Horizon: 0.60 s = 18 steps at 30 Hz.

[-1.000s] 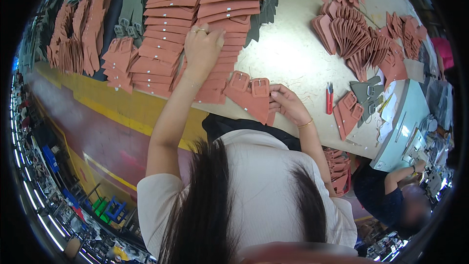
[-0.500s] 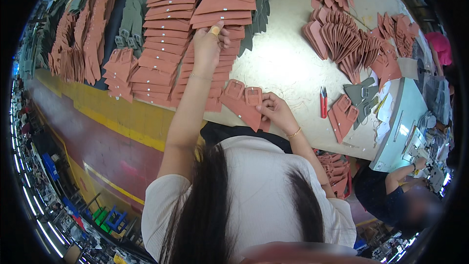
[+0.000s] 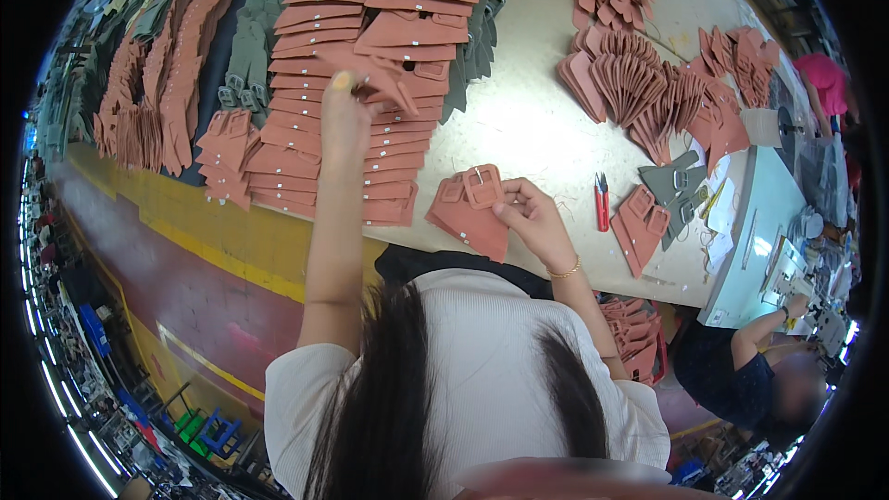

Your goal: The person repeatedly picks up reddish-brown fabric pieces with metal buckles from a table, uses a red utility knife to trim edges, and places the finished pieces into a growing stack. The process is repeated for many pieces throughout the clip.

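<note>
Her left hand (image 3: pixel 347 111) is stretched far up the bench (image 3: pixel 537 130), fingers closed on a terracotta leather piece (image 3: pixel 375 74) atop the long overlapped row of such pieces (image 3: pixel 370 83). Her right hand (image 3: pixel 528 218) rests near the bench's front edge, fingers pinched on the right side of a small stack of buckled terracotta pieces (image 3: pixel 472 208) lying just left of it. A red cutter (image 3: pixel 602 204) lies just right of that hand, beside more buckled pieces (image 3: pixel 641 227). Fanned piles (image 3: pixel 630 83) sit farther back.
</note>
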### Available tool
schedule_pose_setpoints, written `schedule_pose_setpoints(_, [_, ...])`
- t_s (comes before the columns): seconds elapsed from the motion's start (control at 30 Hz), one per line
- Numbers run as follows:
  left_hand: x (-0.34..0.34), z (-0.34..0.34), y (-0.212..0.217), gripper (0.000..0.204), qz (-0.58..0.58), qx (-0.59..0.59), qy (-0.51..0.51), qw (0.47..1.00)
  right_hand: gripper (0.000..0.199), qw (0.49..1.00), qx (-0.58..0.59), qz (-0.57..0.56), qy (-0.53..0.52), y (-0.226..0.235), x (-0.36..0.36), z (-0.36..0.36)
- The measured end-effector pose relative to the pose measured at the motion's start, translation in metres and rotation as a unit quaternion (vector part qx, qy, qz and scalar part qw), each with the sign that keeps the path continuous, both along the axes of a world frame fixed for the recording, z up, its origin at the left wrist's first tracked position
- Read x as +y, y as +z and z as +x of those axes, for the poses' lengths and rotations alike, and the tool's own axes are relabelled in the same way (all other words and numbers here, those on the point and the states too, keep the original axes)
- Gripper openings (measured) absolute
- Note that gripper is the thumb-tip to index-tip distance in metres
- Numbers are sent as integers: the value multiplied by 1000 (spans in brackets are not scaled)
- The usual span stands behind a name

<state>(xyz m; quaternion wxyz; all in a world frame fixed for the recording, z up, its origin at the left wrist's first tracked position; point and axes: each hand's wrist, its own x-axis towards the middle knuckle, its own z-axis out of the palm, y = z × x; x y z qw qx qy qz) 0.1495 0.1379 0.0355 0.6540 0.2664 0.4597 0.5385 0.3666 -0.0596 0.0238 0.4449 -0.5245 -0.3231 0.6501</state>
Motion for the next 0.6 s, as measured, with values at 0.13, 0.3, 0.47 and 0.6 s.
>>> schedule_pose_setpoints(0.13, [-50, -25, -3, 28, 19, -101, -66, 993, 30, 999, 16, 48, -7, 36, 17, 7])
schedule_pose_setpoints(0.3, [-92, -20, -5, 39, -25, -159, -107, 981, 37, 989, 69, 132, -28, 57, 42, -10])
schedule_pose_setpoints(0.47, [-113, -11, -1, 45, -2, -204, -137, 969, 35, 997, 8, 71, -35, 43, 58, -34])
schedule_pose_setpoints(0.6, [-112, -13, 3, 46, -31, -255, -139, 957, 34, 996, 0, 86, -21, 36, 48, -30])
